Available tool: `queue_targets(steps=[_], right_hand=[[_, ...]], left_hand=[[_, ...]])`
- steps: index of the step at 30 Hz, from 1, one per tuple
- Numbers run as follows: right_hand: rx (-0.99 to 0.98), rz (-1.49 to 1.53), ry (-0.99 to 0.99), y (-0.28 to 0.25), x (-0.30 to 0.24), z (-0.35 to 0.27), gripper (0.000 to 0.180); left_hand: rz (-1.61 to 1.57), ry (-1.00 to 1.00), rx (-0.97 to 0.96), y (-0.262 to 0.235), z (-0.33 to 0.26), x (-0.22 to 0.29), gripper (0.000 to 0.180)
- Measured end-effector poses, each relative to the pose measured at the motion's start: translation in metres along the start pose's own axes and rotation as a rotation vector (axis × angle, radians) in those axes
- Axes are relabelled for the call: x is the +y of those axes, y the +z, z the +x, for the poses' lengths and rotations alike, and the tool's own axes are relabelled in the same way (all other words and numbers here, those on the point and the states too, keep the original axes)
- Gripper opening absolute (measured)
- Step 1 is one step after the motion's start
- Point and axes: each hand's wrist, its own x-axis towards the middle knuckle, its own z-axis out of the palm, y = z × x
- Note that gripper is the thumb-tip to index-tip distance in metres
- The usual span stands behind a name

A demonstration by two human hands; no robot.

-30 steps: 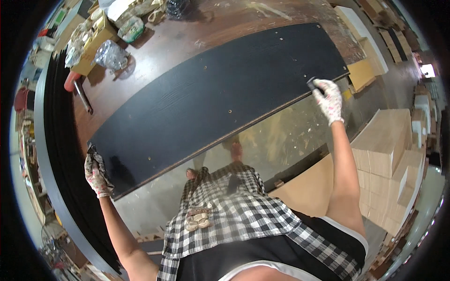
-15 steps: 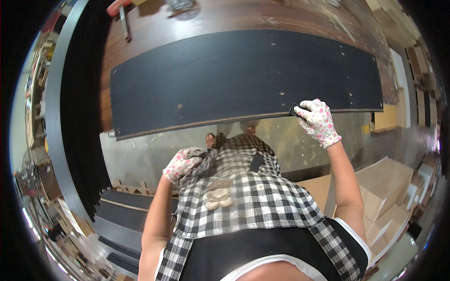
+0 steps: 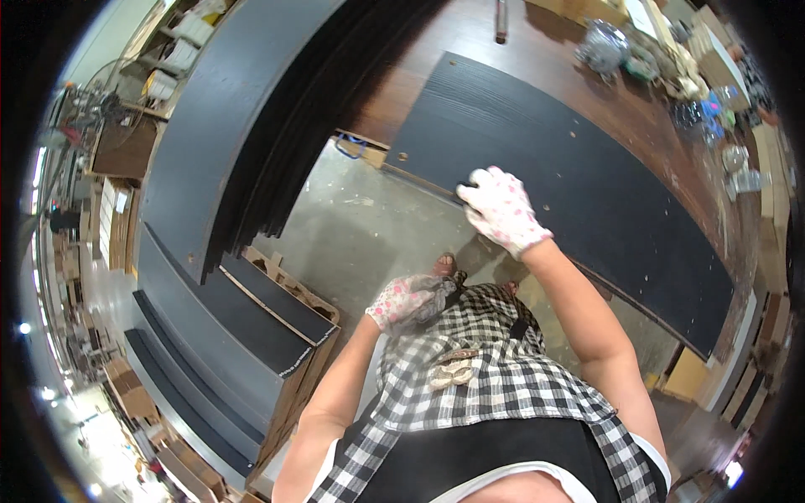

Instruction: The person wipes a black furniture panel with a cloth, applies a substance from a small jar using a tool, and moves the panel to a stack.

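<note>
A long black board with a wood-grain surface and several small holes lies on the brown table. At its near edge, toward the left end, my right hand in a white glove with pink spots pinches a small black block; the fingers hide most of it. My left hand, gloved alike, is lower, in front of the checked apron. Its fingers are closed round a crumpled dark grey cloth.
Stacked black panels rise to the left, with more dark boards below them. Plastic bottles, a clear plastic bag and a metal-shafted tool lie on the brown tabletop at the far side.
My right hand has slid leftward along the board's near edge with the block. The view has turned left, so the board now slants down to the right. My left hand still grips the cloth.
</note>
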Motion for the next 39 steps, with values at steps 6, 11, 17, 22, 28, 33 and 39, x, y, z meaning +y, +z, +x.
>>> queue_targets(steps=[6,11,17,22,28,33,39], right_hand=[[0.002,0.020,-0.149,0.057,-0.018,0.099,0.013],[-0.032,-0.049,-0.188,0.028,-0.010,0.071,0.021],[-0.015,-0.049,0.007,-0.043,0.050,-0.102,0.031],[0.027,-0.224,0.473,-0.073,0.099,-0.272,0.026],[0.261,-0.135,0.542,-0.049,0.061,-0.223,0.027],[0.465,0.089,0.859,0.019,0.048,-0.227,0.026],[0.435,0.104,0.949,0.022,0.053,-0.244,0.023]], left_hand=[[-0.143,-0.090,0.167,0.014,0.003,-0.051,0.035],[-0.117,-0.078,0.213,0.013,0.003,-0.047,0.036],[-0.112,-0.039,0.106,0.000,0.020,-0.036,0.044],[0.041,-0.030,0.073,-0.003,0.046,-0.044,0.044],[0.016,0.074,-0.257,-0.012,0.058,0.013,0.039],[0.071,0.050,-0.137,0.000,0.050,0.075,0.034],[0.112,0.346,0.176,0.042,0.055,0.110,0.033]])
